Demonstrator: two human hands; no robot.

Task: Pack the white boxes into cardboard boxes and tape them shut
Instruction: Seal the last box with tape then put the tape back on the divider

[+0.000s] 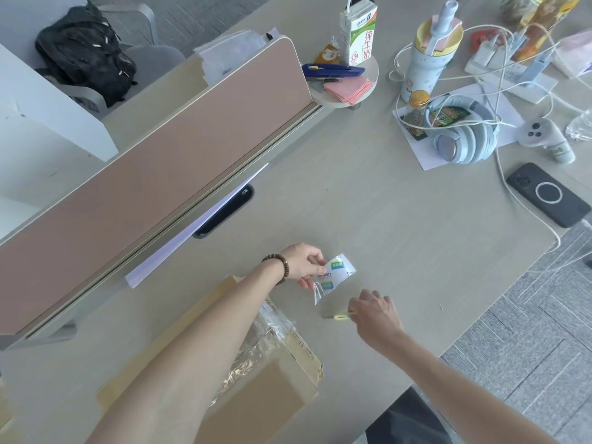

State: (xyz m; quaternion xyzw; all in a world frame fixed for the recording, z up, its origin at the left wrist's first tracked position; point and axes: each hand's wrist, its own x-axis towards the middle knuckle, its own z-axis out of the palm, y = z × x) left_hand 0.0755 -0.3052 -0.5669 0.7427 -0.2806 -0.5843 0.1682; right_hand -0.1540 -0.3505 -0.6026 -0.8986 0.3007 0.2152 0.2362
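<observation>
- Left hand (306, 262): extended over the table (384, 225), a beaded bracelet (279, 267) on the wrist. Its fingers (315, 271) are curled and pinch the left end of a small white box (336, 273).
- White box: printed with green-and-blue labels, held just above or on the table surface (which of the two cannot be told), with a strip of clear wrapping (317, 293) hanging from its lower edge.
- Right hand (376, 315): positioned near the white box, below and to its right, not touching it. Its fingers (354, 310) are bent together and pinch the end of a thin yellow-green tool (341, 316), which points left and lies close to the table.
- Cardboard box (282, 389): located at the near table edge, partly hidden under the left forearm. Its top carries wrinkled clear tape (256, 350). The flaps appear closed.
- Far side of the table: a milk carton (360, 33), a blue utility knife (333, 71) and pink notes (349, 88) on a small round shelf.
- Right side of the table: a pastel drinking bottle (429, 56), light blue headphones (464, 136), a white controller (541, 134), a black phone (547, 195) and a power strip with white cables (509, 78).
- A pink partition panel (160, 174) runs along the left of the table; a black backpack (85, 52) rests on a chair beyond it.
</observation>
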